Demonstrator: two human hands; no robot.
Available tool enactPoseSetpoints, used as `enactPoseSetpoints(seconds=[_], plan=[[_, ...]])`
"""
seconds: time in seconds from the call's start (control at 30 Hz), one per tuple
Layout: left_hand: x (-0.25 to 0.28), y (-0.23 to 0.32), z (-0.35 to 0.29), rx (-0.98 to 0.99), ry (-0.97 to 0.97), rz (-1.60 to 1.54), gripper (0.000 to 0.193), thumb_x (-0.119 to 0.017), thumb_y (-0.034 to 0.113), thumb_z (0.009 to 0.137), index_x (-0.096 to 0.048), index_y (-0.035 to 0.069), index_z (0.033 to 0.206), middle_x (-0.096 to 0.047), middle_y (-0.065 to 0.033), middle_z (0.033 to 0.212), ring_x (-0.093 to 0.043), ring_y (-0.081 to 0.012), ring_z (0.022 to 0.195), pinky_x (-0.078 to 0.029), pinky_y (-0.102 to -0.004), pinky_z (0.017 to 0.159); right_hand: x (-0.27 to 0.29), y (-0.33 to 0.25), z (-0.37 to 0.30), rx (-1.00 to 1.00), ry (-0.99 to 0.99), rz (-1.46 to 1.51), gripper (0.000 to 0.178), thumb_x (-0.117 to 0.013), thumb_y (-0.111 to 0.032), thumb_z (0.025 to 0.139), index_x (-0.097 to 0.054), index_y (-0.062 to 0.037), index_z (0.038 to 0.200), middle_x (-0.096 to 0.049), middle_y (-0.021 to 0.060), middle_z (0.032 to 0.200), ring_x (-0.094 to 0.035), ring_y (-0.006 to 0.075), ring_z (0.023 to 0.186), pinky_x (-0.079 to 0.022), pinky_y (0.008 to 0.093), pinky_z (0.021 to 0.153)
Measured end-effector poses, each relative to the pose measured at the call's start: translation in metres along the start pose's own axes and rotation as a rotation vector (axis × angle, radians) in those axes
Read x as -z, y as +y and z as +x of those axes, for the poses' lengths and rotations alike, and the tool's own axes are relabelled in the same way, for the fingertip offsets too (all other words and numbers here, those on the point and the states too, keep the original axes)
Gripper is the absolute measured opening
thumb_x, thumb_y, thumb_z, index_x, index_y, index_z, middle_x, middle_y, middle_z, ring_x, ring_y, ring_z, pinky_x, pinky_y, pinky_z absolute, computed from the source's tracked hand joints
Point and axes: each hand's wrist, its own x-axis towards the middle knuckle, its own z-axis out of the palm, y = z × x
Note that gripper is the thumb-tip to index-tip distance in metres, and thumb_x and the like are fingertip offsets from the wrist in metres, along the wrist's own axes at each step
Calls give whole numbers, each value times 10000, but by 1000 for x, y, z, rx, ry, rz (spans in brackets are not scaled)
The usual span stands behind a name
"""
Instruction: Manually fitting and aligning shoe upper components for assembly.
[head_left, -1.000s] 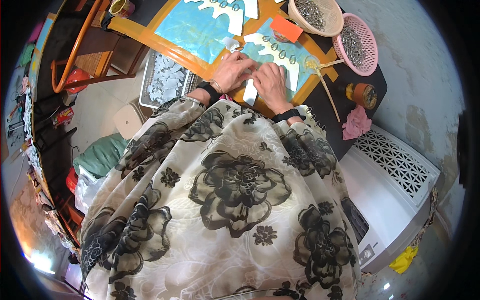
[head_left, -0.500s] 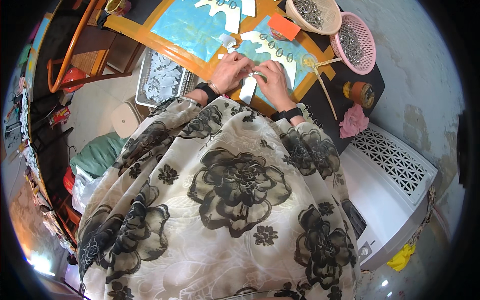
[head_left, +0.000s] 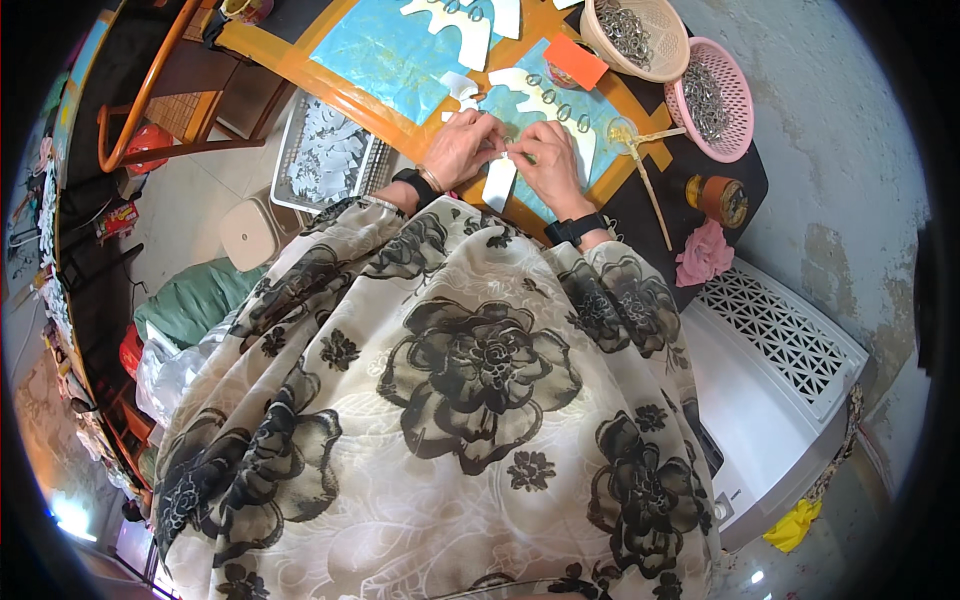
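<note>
My left hand [head_left: 460, 150] and my right hand [head_left: 550, 170] meet fingertip to fingertip over the near edge of the table, both closed in a pinch. Between them is the upper end of a white strip [head_left: 497, 187], its lower part pointing toward me. Whether a metal ring is also in the fingers is too small to tell. Just beyond, a cream scalloped piece [head_left: 590, 150] lies on blue sheeting [head_left: 508, 105], with several metal rings [head_left: 548, 97] along it. Small white scraps [head_left: 460, 88] lie past my left hand.
At the far right stand a cream basket [head_left: 672, 62] and a pink basket [head_left: 742, 95] of metal rings. Nearer are a glue-crusted stick [head_left: 652, 195], a brown tape roll [head_left: 724, 200] and a pink cloth [head_left: 705, 253]. A white basket [head_left: 283, 165] of white pieces sits left; an orange card [head_left: 575, 62] lies ahead.
Both hands stay in nearly the same place. My right fingertips have drawn in closer to the left ones around the strip's upper end. The whole view has shifted slightly.
</note>
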Motion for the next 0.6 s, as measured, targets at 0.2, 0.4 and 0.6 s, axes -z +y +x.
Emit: enactPoseSetpoints(seconds=[0.2,0.4,0.6], plan=[[1,-3,1,-8,-5,-9,359,-798,106,791,-584,87,1079,-667,-31,916,-566,-301,975,-464,-410,831,-1,-4,0,52,60,-39,57,-760,-71,759,-710,-92,778,-587,12,873,-564,243,943,-423,407,835],[-1,-3,2,-1,-105,26,301,-768,122,827,-667,129,1110,-666,-13,919,-566,-274,976,-471,-402,850,8,-8,-11,35,51,-37,93,-743,-62,772,-705,-85,854,-566,48,958,-549,262,980,-428,412,860],[-3,-4,1,-111,-31,82,191,-770,132,826,-736,176,1009,-645,3,942,-571,-257,987,-481,-387,858,11,-3,-13,83,22,-80,157,-750,-36,743,-716,-102,880,-547,56,1011,-553,279,994,-446,410,873]])
